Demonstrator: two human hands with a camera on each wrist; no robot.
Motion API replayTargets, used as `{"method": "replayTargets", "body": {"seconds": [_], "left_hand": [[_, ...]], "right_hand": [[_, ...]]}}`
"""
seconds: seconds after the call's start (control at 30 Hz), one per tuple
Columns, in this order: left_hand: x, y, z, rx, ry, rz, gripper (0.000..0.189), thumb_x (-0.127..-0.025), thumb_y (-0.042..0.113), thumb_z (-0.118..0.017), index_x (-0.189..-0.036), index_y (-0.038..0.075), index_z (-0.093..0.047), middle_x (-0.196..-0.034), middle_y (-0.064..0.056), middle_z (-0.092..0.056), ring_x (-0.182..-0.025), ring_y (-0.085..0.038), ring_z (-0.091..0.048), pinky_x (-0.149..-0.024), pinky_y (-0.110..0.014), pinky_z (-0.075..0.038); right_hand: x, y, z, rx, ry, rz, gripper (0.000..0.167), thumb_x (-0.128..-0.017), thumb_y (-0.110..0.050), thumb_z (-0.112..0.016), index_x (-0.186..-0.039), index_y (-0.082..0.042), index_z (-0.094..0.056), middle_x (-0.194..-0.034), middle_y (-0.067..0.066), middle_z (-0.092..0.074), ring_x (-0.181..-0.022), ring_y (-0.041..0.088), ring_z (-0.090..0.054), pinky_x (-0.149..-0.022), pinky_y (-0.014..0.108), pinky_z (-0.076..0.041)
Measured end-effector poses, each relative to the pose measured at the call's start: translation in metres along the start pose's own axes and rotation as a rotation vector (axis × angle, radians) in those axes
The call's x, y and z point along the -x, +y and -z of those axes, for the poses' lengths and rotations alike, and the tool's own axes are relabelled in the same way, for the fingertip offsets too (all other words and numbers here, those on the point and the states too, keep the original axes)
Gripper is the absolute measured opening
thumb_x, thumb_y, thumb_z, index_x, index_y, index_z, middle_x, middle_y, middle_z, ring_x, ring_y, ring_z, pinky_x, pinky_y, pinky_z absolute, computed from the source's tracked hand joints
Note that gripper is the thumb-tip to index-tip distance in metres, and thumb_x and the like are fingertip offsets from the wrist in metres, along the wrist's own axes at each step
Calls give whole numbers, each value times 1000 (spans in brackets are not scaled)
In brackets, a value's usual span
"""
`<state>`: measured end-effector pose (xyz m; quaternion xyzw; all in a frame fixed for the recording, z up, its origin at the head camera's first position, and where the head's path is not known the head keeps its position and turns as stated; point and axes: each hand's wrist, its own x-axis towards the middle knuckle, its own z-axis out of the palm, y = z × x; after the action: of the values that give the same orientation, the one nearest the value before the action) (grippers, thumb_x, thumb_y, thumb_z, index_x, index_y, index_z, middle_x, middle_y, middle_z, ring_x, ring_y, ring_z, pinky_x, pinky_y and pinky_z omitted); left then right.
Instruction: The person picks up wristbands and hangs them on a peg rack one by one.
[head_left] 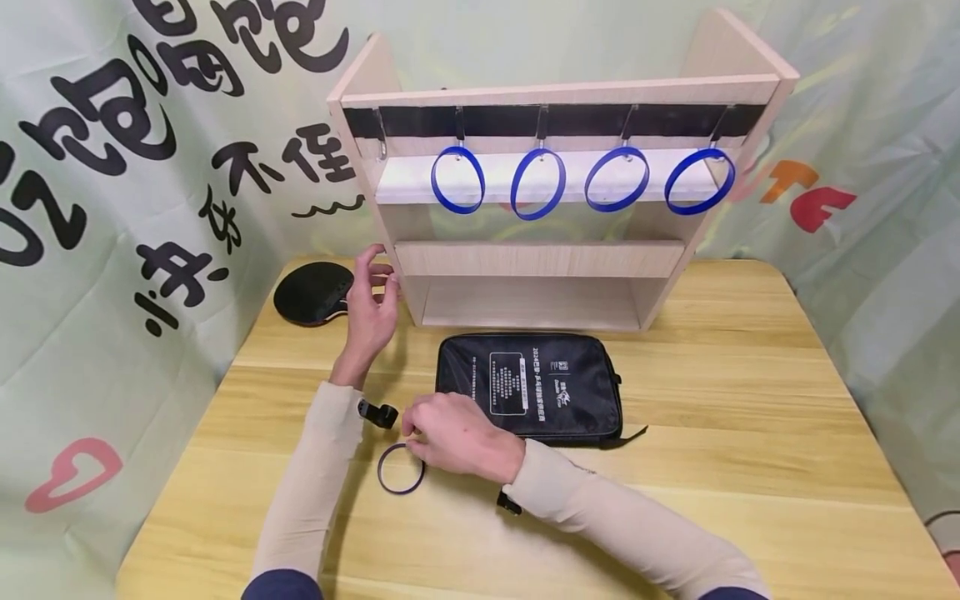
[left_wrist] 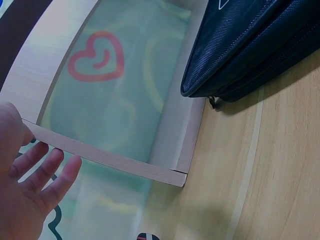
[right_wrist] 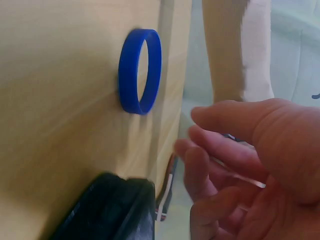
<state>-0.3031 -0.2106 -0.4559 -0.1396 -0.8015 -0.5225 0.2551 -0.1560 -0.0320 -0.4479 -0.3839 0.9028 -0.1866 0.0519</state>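
Note:
A blue wristband lies flat on the table, also seen in the right wrist view as a blue band. Just above and right of it is my right hand, fingers loosely bent with nothing between them. My left hand is at the left side panel of the wooden rack. In the left wrist view its fingers are spread along the panel's edge. More blue bands hang from hooks on the rack's black strip, and the leftmost hook is bare.
A black zipped case with white print lies in front of the rack, beyond my right hand. At the back left, a black table tennis bat rests beside my left hand. Printed cloth hangs around the wooden table.

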Motion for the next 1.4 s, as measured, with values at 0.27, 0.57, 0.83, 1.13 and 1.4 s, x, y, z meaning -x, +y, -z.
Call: {"method": "replayTargets", "body": {"seconds": [0.27, 0.57, 0.83, 1.13, 1.4], "left_hand": [[-1, 0, 1, 14, 3, 0, 44, -110, 3, -58, -153, 6, -50, -118, -29, -70, -102, -44, -72, -75, -11, -55], [-2, 2, 1, 23, -8, 25, 44, -111, 5, -58, -154, 9, -50, -121, -27, -69, -106, -44, -71, -77, -15, -56], [-1, 1, 0, 9, -17, 7, 45, -111, 4, -57, -154, 6, -47, -120, -32, -68, -104, -41, -71, -78, -10, -55], [-2, 1, 1, -2, -18, 5, 45, -111, 4, -57, -154, 7, -47, -120, -31, -69, -104, -42, -72, -79, -15, -58], [-1, -1, 1, 12, -9, 8, 45, -111, 3, -58, -154, 9, -50, -120, -29, -70, -105, -43, -73, -78, -12, -56]], "right_hand": [[-2, -4, -16, -15, -60, -78, 12, -97, -24, -80, -86, -23, -78, -84, -11, -77, -72, 7, -66, -58, 25, -49], [-3, -8, -33, -5, 15, -106, 17, -94, -14, -79, -79, -19, -73, -77, -7, -73, -68, 12, -70, -53, 29, -51], [-3, -5, -54, -42, 45, -138, 15, -89, -6, -77, -86, -18, -69, -81, -1, -75, -71, 16, -73, -53, 32, -53], [12, -5, -21, -235, -81, -119, 11, -89, -3, -78, -89, -13, -82, -79, -8, -69, -74, 2, -58, -65, 16, -48], [21, 1, -6, -339, -114, -62, 14, -92, -6, -81, -84, -16, -74, -78, -10, -68, -75, -1, -56, -69, 12, -48]]}}
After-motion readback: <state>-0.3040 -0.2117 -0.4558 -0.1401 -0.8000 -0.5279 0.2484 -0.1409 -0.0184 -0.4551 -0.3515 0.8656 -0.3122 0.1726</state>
